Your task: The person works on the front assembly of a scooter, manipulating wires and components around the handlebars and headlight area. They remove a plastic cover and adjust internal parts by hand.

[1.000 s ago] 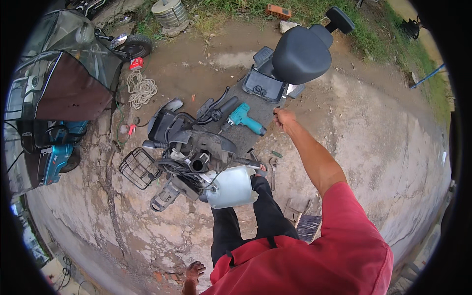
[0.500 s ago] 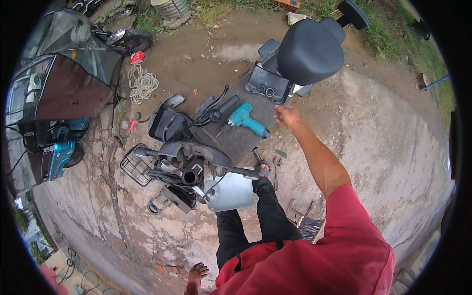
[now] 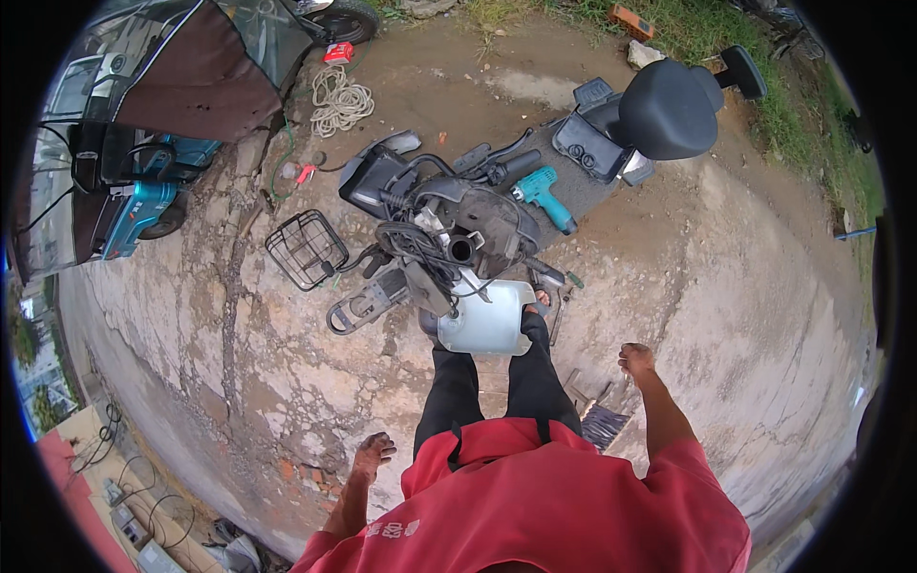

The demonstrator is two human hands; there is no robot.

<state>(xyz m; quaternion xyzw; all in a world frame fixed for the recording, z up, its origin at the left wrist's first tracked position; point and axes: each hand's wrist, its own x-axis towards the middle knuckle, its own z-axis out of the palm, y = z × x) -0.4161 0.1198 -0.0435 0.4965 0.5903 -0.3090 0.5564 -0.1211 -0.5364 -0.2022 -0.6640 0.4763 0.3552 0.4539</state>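
Observation:
A partly taken-apart electric scooter stands before me, its handlebar and front end bare, with loose cables and dark covers. A teal cordless drill lies on its grey footboard. The black seat is at the far right end. A pale translucent panel sits at the near side, just in front of my legs. My right hand hangs over the ground right of my legs, empty, fingers loosely bent. On the left, my left hand hangs free of everything, fingers partly spread. Neither hand touches the scooter.
A black wire basket lies left of the scooter. Beyond it are a coiled rope and a red box. A covered teal vehicle stands at the left. A small woven-top stool is by my right leg.
My right hand has drawn back from beside the footboard to near my right side. My left hand has risen a little further into view. The view has shifted, moving the scooter rightward and up.

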